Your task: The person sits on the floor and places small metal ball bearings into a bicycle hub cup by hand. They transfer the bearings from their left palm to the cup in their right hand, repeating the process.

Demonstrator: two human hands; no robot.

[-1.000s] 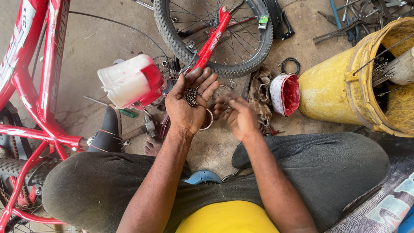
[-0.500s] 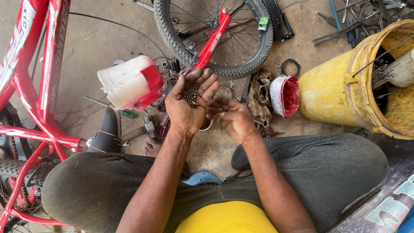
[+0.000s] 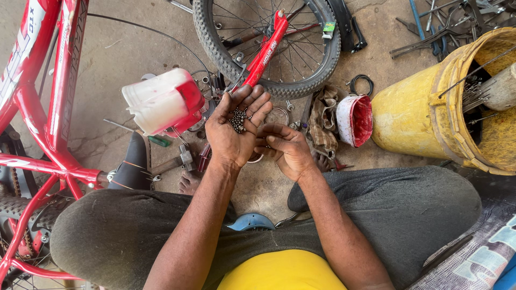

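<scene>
My left hand (image 3: 235, 131) is held palm up in front of me, cupping a small heap of several steel bearing balls (image 3: 237, 117). My right hand (image 3: 284, 149) sits just to its right, fingers curled together, fingertips close to the left palm; whether it pinches a ball is too small to tell. A thin metal ring (image 3: 257, 159) shows below the two hands. Both hands hover above the concrete floor, between my knees in grey trousers.
A red bicycle frame (image 3: 51, 107) stands at left. A wheel with red fork (image 3: 267, 45) lies ahead. A red-and-white plastic container (image 3: 161, 101), a hammer (image 3: 180, 160), a rag (image 3: 324, 118), a small red tub (image 3: 355, 121) and a yellow bucket (image 3: 424, 113) holding spokes surround me.
My right hand has moved left and closed in against the left palm. The left hand has stayed in place with the balls.
</scene>
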